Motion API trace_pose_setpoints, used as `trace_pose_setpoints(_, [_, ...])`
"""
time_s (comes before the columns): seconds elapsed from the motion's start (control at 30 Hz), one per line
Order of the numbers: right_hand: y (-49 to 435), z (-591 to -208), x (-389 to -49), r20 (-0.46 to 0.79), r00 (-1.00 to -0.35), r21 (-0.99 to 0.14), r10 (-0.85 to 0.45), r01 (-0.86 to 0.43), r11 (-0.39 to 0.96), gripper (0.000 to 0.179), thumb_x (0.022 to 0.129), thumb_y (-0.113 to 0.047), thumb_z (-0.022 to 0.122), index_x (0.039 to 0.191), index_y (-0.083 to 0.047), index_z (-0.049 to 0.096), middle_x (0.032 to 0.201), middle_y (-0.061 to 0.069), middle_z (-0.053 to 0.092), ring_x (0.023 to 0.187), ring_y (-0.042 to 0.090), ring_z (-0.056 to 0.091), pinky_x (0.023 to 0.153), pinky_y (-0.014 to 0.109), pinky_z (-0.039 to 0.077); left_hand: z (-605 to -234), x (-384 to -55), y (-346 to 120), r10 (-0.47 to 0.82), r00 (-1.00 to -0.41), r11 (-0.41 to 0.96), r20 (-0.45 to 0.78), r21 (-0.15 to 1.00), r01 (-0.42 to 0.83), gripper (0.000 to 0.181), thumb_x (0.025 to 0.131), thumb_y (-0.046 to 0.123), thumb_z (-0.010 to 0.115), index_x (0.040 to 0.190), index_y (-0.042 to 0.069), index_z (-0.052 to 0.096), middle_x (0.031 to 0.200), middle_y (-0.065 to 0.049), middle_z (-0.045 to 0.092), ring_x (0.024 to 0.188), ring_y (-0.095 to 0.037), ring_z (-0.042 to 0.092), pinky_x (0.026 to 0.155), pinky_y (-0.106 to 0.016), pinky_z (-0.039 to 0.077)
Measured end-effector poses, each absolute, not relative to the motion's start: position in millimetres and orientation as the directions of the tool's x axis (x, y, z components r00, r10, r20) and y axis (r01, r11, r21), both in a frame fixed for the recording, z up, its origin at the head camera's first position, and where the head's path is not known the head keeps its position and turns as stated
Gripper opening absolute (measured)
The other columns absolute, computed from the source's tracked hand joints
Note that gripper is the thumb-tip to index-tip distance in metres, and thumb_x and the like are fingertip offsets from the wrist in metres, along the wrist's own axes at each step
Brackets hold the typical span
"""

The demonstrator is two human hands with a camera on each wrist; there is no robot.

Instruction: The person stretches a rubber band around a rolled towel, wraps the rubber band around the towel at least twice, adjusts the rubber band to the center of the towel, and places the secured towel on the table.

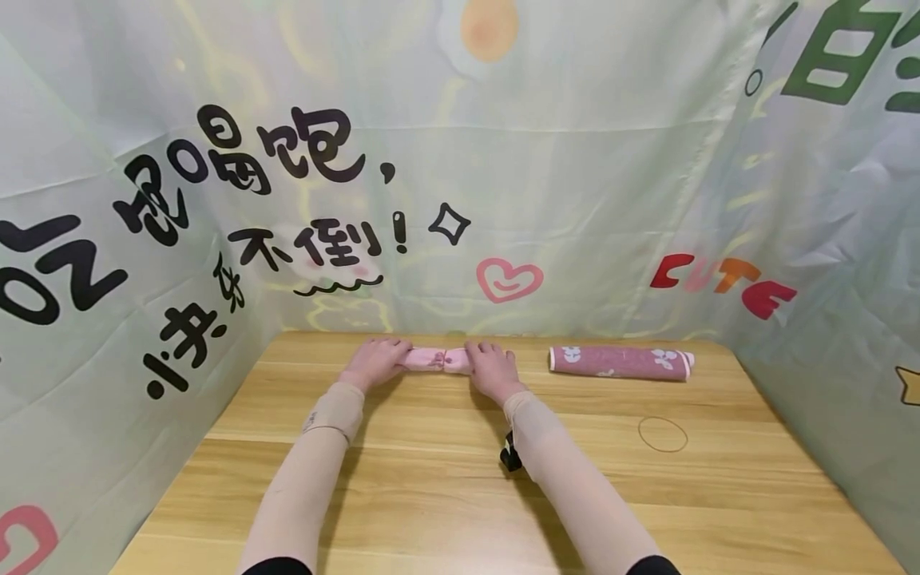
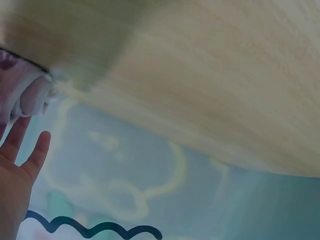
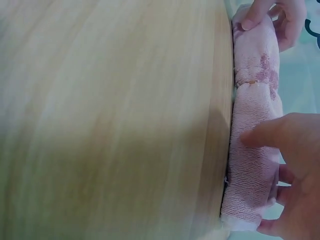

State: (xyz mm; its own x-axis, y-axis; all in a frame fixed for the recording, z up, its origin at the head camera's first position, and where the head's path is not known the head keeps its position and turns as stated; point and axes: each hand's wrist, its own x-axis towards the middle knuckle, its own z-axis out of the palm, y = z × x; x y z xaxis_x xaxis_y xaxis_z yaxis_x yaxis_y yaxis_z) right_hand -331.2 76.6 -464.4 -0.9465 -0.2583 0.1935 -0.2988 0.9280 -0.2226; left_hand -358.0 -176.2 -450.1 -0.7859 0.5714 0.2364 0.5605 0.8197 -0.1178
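Observation:
A light pink towel (image 1: pixel 440 360), rolled up and cinched at its middle by a thin band (image 3: pixel 251 83), lies along the table's far edge. My left hand (image 1: pixel 377 362) holds its left end. My right hand (image 1: pixel 493 371) grips the right half, thumb on the near side and fingers around the far side in the right wrist view. The left wrist view shows the coiled end of the roll (image 2: pixel 35 97), with fingers behind it. A darker pink rolled towel (image 1: pixel 620 363) with white flower shapes lies to the right, apart from both hands.
On the wooden table (image 1: pixel 431 479) a thin brown loop (image 1: pixel 663 434), like a rubber band, lies at the right. Printed cloth (image 1: pixel 611 200) hangs behind the far edge and along both sides. A small black device (image 1: pixel 510 454) is at my right wrist.

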Motion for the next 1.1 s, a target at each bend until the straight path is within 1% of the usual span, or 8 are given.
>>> trace_pose_setpoints(0.1, [77, -466, -329, 0.221, -0.937, -0.206, -0.272, -0.317, 0.926, 0.047, 0.090, -0.021, 0.066, 0.134, -0.015, 0.051, 0.130, 0.016, 0.059, 0.123, 0.039, 0.054, 0.099, 0.063, 0.042, -447, -357, -177, 0.582, -0.773, 0.812, 0.252, -0.124, 0.570, 0.031, 0.087, 0.033, 0.072, 0.113, 0.016, 0.063, 0.110, -0.007, 0.070, 0.097, -0.028, 0.067, 0.085, -0.047, 0.055])
trace_pose_setpoints(0.2, [78, -464, -327, 0.229, -0.934, -0.196, -0.275, -0.321, 0.926, 0.051, 0.090, -0.025, 0.066, 0.137, -0.015, 0.049, 0.134, 0.016, 0.057, 0.127, 0.039, 0.051, 0.102, 0.064, 0.040, -440, -355, -177, 0.579, -0.772, 0.812, 0.262, -0.106, 0.574, 0.035, 0.087, 0.035, 0.072, 0.115, 0.016, 0.063, 0.113, -0.008, 0.069, 0.101, -0.029, 0.066, 0.089, -0.049, 0.053])
trace_pose_setpoints(0.3, [79, -462, -325, 0.202, -0.940, -0.212, -0.275, -0.316, 0.925, 0.056, 0.092, -0.029, 0.065, 0.142, -0.017, 0.045, 0.140, 0.016, 0.053, 0.133, 0.039, 0.046, 0.107, 0.065, 0.035, -434, -352, -178, 0.555, -0.794, 0.827, 0.249, -0.064, 0.558, 0.042, 0.087, 0.036, 0.071, 0.121, 0.014, 0.062, 0.121, -0.010, 0.067, 0.108, -0.032, 0.065, 0.094, -0.053, 0.051])
trace_pose_setpoints(0.43, [79, -460, -322, 0.198, -0.942, -0.215, -0.271, -0.311, 0.926, 0.058, 0.092, -0.030, 0.066, 0.144, -0.019, 0.043, 0.142, 0.017, 0.050, 0.135, 0.039, 0.043, 0.108, 0.066, 0.034, -427, -349, -181, 0.495, -0.839, 0.862, 0.227, -0.003, 0.507, 0.051, 0.087, 0.038, 0.071, 0.129, 0.014, 0.059, 0.129, -0.012, 0.064, 0.117, -0.034, 0.060, 0.100, -0.056, 0.046])
trace_pose_setpoints(0.57, [81, -456, -318, 0.196, -0.947, -0.227, -0.253, -0.295, 0.928, 0.061, 0.090, -0.031, 0.067, 0.145, -0.019, 0.042, 0.146, 0.017, 0.046, 0.138, 0.039, 0.039, 0.109, 0.067, 0.032, -422, -345, -185, 0.440, -0.865, 0.881, 0.240, 0.069, 0.467, 0.054, 0.087, 0.040, 0.071, 0.132, 0.012, 0.058, 0.130, -0.015, 0.062, 0.121, -0.036, 0.058, 0.103, -0.057, 0.044])
trace_pose_setpoints(0.67, [83, -454, -314, 0.194, -0.952, -0.239, -0.237, -0.280, 0.930, 0.063, 0.090, -0.032, 0.068, 0.145, -0.019, 0.041, 0.148, 0.017, 0.043, 0.140, 0.038, 0.037, 0.110, 0.066, 0.031, -418, -342, -189, 0.409, -0.871, 0.882, 0.273, 0.126, 0.454, 0.054, 0.087, 0.039, 0.070, 0.131, 0.011, 0.058, 0.130, -0.016, 0.062, 0.120, -0.038, 0.057, 0.103, -0.056, 0.044])
trace_pose_setpoints(0.93, [96, -452, -302, 0.245, -0.947, -0.259, -0.208, -0.271, 0.927, 0.058, 0.092, -0.032, 0.064, 0.144, -0.019, 0.044, 0.145, 0.017, 0.046, 0.139, 0.040, 0.036, 0.109, 0.067, 0.031, -411, -326, -194, 0.312, -0.898, 0.879, 0.311, 0.263, 0.397, 0.051, 0.089, 0.040, 0.069, 0.129, 0.010, 0.060, 0.135, -0.014, 0.060, 0.128, -0.038, 0.052, 0.109, -0.055, 0.039])
trace_pose_setpoints(1.1, [107, -451, -293, 0.359, -0.913, -0.261, -0.195, -0.299, 0.918, 0.045, 0.094, -0.027, 0.062, 0.136, -0.015, 0.053, 0.134, 0.017, 0.055, 0.131, 0.039, 0.046, 0.102, 0.066, 0.039, -410, -316, -191, 0.284, -0.902, 0.865, 0.326, 0.319, 0.388, 0.049, 0.088, 0.040, 0.069, 0.126, 0.010, 0.062, 0.134, -0.013, 0.061, 0.127, -0.037, 0.054, 0.110, -0.054, 0.040])
